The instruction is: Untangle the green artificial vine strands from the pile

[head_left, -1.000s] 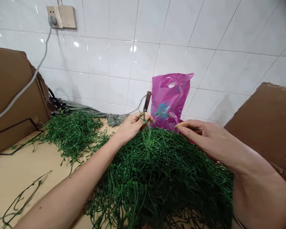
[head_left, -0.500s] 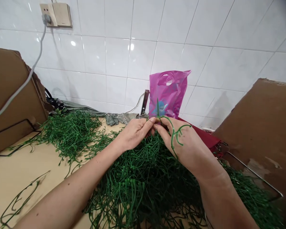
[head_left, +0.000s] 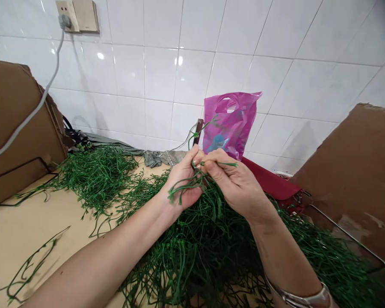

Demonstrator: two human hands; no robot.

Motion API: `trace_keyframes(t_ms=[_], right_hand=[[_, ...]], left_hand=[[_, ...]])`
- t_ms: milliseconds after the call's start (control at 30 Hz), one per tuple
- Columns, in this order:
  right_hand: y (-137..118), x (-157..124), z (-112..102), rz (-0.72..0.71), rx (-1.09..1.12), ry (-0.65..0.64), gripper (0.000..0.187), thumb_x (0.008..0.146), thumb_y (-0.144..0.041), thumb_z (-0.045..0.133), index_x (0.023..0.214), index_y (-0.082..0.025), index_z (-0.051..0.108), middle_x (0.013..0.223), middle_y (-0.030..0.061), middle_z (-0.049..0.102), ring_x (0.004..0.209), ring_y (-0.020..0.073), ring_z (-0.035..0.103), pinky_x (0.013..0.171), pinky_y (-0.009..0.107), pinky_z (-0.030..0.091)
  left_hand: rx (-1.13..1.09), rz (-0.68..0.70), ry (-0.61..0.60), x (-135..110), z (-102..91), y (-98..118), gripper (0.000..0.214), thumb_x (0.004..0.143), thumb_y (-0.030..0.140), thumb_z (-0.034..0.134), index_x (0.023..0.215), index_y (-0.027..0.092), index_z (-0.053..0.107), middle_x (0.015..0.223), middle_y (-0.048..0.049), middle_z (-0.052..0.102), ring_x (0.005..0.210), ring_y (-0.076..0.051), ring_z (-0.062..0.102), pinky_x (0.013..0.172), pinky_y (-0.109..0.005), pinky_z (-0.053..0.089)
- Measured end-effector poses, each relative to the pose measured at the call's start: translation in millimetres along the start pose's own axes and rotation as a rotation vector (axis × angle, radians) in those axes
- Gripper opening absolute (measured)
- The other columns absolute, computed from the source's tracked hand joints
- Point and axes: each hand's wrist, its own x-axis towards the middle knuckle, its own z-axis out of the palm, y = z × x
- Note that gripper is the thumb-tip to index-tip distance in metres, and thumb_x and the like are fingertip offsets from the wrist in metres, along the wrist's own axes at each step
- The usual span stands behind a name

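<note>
Hands now drawn together, left hand (head_left: 183,183) and right hand (head_left: 235,183) both clenched on a green sprig (head_left: 195,179), held at 12 o'clock above the tangled pile (head_left: 192,256), pink bag (head_left: 226,124) beyond at 1 o'clock.

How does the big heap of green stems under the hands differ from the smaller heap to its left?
The big heap of green stems is clearly larger than the smaller heap. The left hand and right hand pinch a few stems above the big heap, while no hand touches the smaller heap, which lies beside a cardboard sheet. Both are tangles of thin stems on a pale tabletop.
</note>
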Motion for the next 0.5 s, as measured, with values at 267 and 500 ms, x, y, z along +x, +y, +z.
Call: trace_keyframes(t_ms=[267, 500], right_hand=[[13.8, -3.9, -31.4, 0.343, -0.203, -0.043, 0.032, 0.094, -0.043, 0.05, 0.071, -0.022, 0.055, 0.071, 0.0008, 0.056, 0.068, 0.0171, 0.049, 0.065, 0.031, 0.04], [17.0, -12.6, -51.5, 0.397, -0.63, 0.263, 0.021, 0.085, -0.024, 0.055, 0.099, -0.021, 0.071, 0.101, 0.0121, 0.071, 0.09, 0.0288, 0.063, 0.084, 0.046, 0.045]], left_hand=[[0.288, 0.214, -0.013, 19.1, -35.5, -5.4, 0.041, 0.097, 0.054, 0.051, 0.076, 0.018, 0.058, 0.08, -0.0019, 0.062, 0.067, -0.011, 0.054, 0.068, -0.026, 0.049], [0.462, 0.262, -0.03, 23.0, -46.7, 3.9, 0.042, 0.099, 0.052, 0.043, 0.089, 0.018, 0.065, 0.093, -0.0102, 0.07, 0.077, -0.016, 0.061, 0.068, -0.029, 0.051]])
